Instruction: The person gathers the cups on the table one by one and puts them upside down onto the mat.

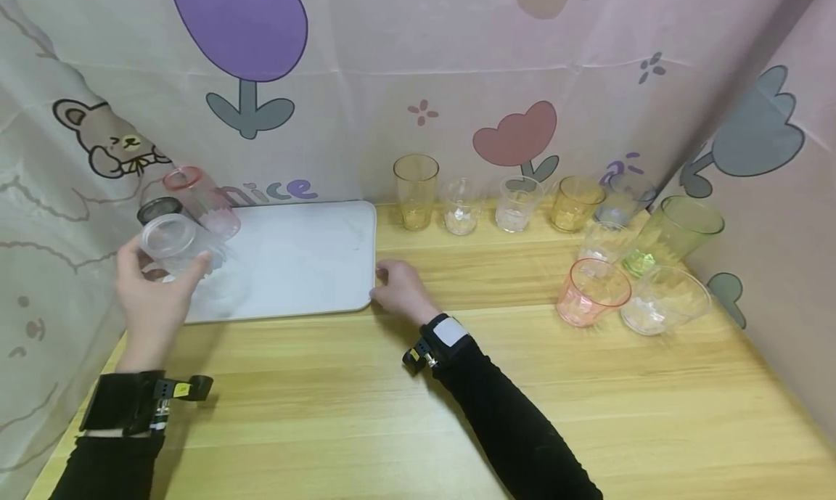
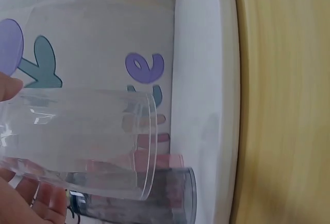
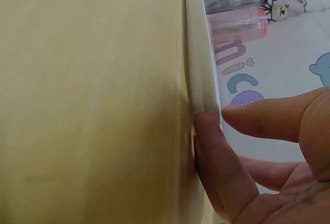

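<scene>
My left hand (image 1: 153, 289) grips a clear cup (image 1: 186, 246) with fingers and thumb around its sides, close over the left end of a white tray (image 1: 300, 260). In the left wrist view the cup's (image 2: 98, 141) ringed end faces down toward the tray. Just behind it are a dark grey cup (image 1: 160, 210) and a pink cup (image 1: 212, 206) with a red ring on top, both on the tray's far left. At the tray's right edge, my right hand (image 1: 406, 291) pinches the rim, thumb above and fingers (image 3: 221, 167) against the outside and underside.
Along the back of the wooden table (image 1: 313, 413) stand a tall amber glass (image 1: 416, 195), two clear glasses and a short amber glass (image 1: 577, 206). Further right cluster a green glass (image 1: 673, 235), a pink-rimmed glass (image 1: 593, 293) and several others. A patterned curtain (image 1: 366, 72) hangs behind.
</scene>
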`<state>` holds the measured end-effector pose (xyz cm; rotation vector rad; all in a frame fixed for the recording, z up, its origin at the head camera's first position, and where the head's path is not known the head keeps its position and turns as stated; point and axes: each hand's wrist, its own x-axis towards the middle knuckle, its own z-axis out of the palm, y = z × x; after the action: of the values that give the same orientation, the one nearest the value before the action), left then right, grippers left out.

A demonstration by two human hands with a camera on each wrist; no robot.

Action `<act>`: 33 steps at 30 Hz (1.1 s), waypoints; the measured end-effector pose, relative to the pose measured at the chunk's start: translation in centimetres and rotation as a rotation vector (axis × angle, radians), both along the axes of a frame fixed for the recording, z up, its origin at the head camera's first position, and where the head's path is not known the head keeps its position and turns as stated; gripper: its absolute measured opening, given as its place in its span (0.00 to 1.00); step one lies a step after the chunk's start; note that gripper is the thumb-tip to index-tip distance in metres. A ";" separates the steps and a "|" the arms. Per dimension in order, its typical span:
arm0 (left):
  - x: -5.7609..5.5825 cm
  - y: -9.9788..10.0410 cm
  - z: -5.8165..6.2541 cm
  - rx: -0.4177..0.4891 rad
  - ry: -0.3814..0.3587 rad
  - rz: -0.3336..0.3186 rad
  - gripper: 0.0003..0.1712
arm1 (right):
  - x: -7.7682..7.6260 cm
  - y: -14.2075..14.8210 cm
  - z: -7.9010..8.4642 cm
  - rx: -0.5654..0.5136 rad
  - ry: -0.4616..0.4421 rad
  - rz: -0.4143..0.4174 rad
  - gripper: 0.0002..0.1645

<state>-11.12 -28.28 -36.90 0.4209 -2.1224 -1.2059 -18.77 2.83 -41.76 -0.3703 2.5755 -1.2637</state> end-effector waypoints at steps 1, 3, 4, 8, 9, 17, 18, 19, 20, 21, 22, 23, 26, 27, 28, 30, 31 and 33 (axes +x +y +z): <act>0.0 -0.2 0.0 0.004 -0.010 0.007 0.39 | 0.0 -0.1 0.0 0.006 0.006 0.004 0.33; -0.1 -0.8 -0.1 0.014 -0.036 0.025 0.39 | 0.0 -0.2 -0.1 0.013 0.015 0.009 0.32; -0.2 -1.1 -0.1 0.020 -0.052 0.035 0.39 | 0.0 -0.3 -0.1 0.015 0.019 0.010 0.31; -0.4 -2.3 -0.1 0.059 -0.129 0.078 0.39 | 0.0 -0.3 -0.2 0.025 0.030 0.018 0.31; -0.5 -2.6 -0.2 0.071 -0.145 0.088 0.40 | 0.0 -0.3 -0.2 0.023 0.028 0.020 0.32; -0.7 -4.2 -0.8 0.099 -0.191 0.168 0.41 | 0.0 -0.2 -0.2 0.014 0.001 0.020 0.34; -0.7 -4.3 -1.0 0.096 -0.196 0.177 0.41 | 0.0 -0.2 -0.2 0.016 0.002 0.021 0.34; -0.7 -4.5 -1.1 0.101 -0.203 0.182 0.41 | 0.0 -0.2 -0.2 0.016 0.002 0.020 0.34; -0.7 -4.6 -1.2 0.101 -0.214 0.188 0.41 | 0.0 -0.2 -0.2 0.018 0.003 0.020 0.34; -0.7 -4.8 -1.3 0.099 -0.221 0.193 0.41 | 0.0 -0.2 -0.2 0.019 0.006 0.020 0.34; -0.7 -4.9 -1.3 0.097 -0.234 0.197 0.41 | 0.0 -0.2 -0.2 0.020 0.008 0.019 0.34; -0.7 -5.1 -1.4 0.094 -0.248 0.198 0.42 | 0.0 -0.2 -0.2 0.021 0.010 0.019 0.34; -0.6 -5.5 -1.6 0.100 -0.269 0.200 0.42 | -0.1 -0.2 -0.2 0.026 0.015 0.017 0.34; -0.6 -5.6 -1.7 0.103 -0.271 0.198 0.42 | -0.1 -0.2 -0.2 0.025 0.016 0.017 0.34; -0.6 -5.7 -1.7 0.103 -0.276 0.198 0.42 | -0.1 -0.2 -0.2 0.026 0.015 0.017 0.34; -0.6 -5.9 -1.9 0.104 -0.270 0.201 0.41 | -0.1 -0.2 -0.2 0.025 0.012 0.018 0.34; -0.5 -5.9 -2.0 0.103 -0.271 0.202 0.41 | -0.1 -0.2 -0.2 0.025 0.012 0.018 0.34; -0.5 -6.1 -2.1 0.102 -0.272 0.203 0.41 | 0.0 -0.2 -0.2 0.024 0.012 0.019 0.34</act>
<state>-11.65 -34.34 -39.03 0.8686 -2.1835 -1.1961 -18.81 2.63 -41.94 -0.3977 2.5889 -1.2267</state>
